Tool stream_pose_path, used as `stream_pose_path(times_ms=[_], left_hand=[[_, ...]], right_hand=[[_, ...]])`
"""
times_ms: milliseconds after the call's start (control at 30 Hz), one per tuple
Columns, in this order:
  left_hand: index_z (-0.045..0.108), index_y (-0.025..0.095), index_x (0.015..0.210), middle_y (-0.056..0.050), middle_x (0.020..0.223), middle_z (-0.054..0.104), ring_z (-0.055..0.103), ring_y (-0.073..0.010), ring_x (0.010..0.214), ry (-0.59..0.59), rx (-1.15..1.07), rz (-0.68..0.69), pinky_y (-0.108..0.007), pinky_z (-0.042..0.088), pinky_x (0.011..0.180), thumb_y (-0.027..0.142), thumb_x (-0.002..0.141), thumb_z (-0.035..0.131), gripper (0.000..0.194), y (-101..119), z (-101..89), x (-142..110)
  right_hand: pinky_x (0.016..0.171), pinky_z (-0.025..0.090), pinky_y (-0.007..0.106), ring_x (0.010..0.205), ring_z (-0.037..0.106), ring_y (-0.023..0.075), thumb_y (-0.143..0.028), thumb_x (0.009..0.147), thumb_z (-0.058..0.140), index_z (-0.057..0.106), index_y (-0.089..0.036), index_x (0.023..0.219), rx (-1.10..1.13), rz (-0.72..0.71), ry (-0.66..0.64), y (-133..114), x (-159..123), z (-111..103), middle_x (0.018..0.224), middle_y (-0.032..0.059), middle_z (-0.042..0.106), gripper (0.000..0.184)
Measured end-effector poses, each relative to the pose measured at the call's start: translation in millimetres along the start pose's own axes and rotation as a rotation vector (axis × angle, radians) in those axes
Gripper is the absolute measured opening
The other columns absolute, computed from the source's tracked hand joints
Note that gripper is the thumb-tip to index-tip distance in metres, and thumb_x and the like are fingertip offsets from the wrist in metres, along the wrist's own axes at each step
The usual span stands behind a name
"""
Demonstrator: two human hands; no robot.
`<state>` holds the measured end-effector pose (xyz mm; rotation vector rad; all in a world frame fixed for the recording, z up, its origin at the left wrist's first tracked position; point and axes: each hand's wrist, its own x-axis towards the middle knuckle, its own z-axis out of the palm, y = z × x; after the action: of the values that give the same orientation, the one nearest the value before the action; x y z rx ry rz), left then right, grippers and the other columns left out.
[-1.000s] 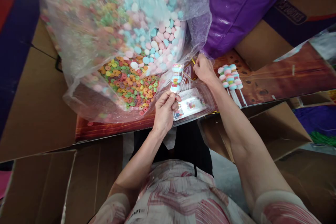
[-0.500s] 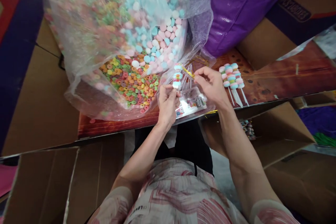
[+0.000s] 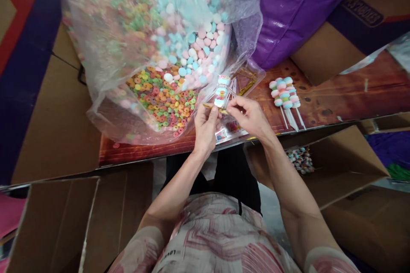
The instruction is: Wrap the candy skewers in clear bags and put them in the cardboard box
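Observation:
My left hand (image 3: pixel 205 129) pinches the lower end of a candy skewer (image 3: pixel 221 91), a stack of pastel and coloured sweets in a clear wrapper, which points away from me. At its base lies a gold twist tie (image 3: pixel 222 111), with my right hand (image 3: pixel 250 116) closed on its right-hand end. The tie's other end shows beside my left fingers. Just beyond my hands, white sticks (image 3: pixel 234 84) and more gold twist ties (image 3: pixel 249 81) lie in clear plastic. Several more candy skewers (image 3: pixel 284 94) lie side by side on the table, to the right.
A big clear bag (image 3: pixel 96 106) of ring-shaped and pastel round sweets covers the left of the wood-patterned table (image 3: pixel 349 89). Behind it sits a purple bag (image 3: pixel 285 8). Below the table edge, an open cardboard box (image 3: pixel 346 166) contains wrapped candy skewers.
My right hand has moved left and toward me, bringing the gold twist tie from beside the skewer's top down to its base. My left hand still grips the skewer.

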<state>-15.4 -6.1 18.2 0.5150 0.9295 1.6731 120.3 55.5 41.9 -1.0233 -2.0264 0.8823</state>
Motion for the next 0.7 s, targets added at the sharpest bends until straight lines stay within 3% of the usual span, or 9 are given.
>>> stream_pose_path(times_ms=[167,267,367,467,500,600,700], left_hand=[[0.059,0.021,0.083,0.007,0.065,0.057,0.036,-0.0023,0.047,0.035,0.009,0.041,-0.015,0.030,0.045,0.050,0.076,0.090,0.043,5,-2.7,0],[0.059,0.021,0.084,0.007,0.065,0.057,0.038,-0.0028,0.048,0.035,0.009,0.056,-0.016,0.031,0.045,0.049,0.077,0.090,0.042,4,-3.0,0],[0.059,0.020,0.084,0.007,0.065,0.057,0.039,-0.0030,0.049,0.046,0.020,0.067,-0.016,0.031,0.045,0.050,0.077,0.089,0.043,1,-3.5,0],[0.058,0.020,0.081,0.007,0.065,0.056,0.038,-0.0024,0.047,0.052,0.020,0.080,-0.016,0.030,0.044,0.051,0.077,0.089,0.044,-2,-3.2,0],[0.058,0.019,0.080,0.007,0.065,0.056,0.037,-0.0022,0.047,0.047,0.019,0.081,-0.016,0.030,0.044,0.052,0.077,0.088,0.044,-3,-2.6,0],[0.058,0.019,0.078,0.007,0.063,0.056,0.037,-0.0020,0.045,0.013,0.028,0.065,-0.016,0.030,0.043,0.052,0.078,0.088,0.045,-3,0.8,-3],[0.056,0.019,0.074,0.007,0.060,0.055,0.033,-0.0014,0.043,-0.022,0.039,0.010,-0.016,0.027,0.042,0.053,0.076,0.088,0.047,0,5.3,-9]], right_hand=[[0.069,0.048,0.032,0.070,0.060,0.0184,-0.027,0.094,0.062,0.061,-0.021,0.076,-0.117,0.168,0.325,39,55,-14,0.071,0.0020,0.064,0.019],[0.075,0.050,0.035,0.076,0.065,0.0231,-0.029,0.094,0.068,0.061,-0.021,0.078,-0.256,0.282,0.377,54,74,-17,0.073,0.0067,0.066,0.019],[0.071,0.050,0.033,0.076,0.065,0.0212,-0.037,0.096,0.067,0.066,-0.020,0.084,-0.183,0.188,0.308,40,54,-11,0.076,0.0049,0.069,0.021],[0.058,0.046,0.027,0.062,0.060,0.0153,-0.044,0.094,0.069,0.072,-0.019,0.080,0.085,0.141,0.057,11,12,4,0.068,0.0000,0.067,0.029],[0.057,0.045,0.027,0.060,0.059,0.0141,-0.043,0.091,0.071,0.074,-0.019,0.081,0.156,0.136,0.040,2,-1,9,0.069,-0.0007,0.068,0.026],[0.056,0.044,0.025,0.059,0.056,0.0121,-0.037,0.087,0.075,0.076,-0.019,0.080,0.303,0.186,0.149,-13,-27,23,0.067,-0.0020,0.067,0.019],[0.054,0.043,0.025,0.057,0.053,0.0112,-0.039,0.083,0.080,0.076,-0.020,0.076,0.466,0.262,0.252,-14,-35,30,0.064,-0.0028,0.064,0.021]])
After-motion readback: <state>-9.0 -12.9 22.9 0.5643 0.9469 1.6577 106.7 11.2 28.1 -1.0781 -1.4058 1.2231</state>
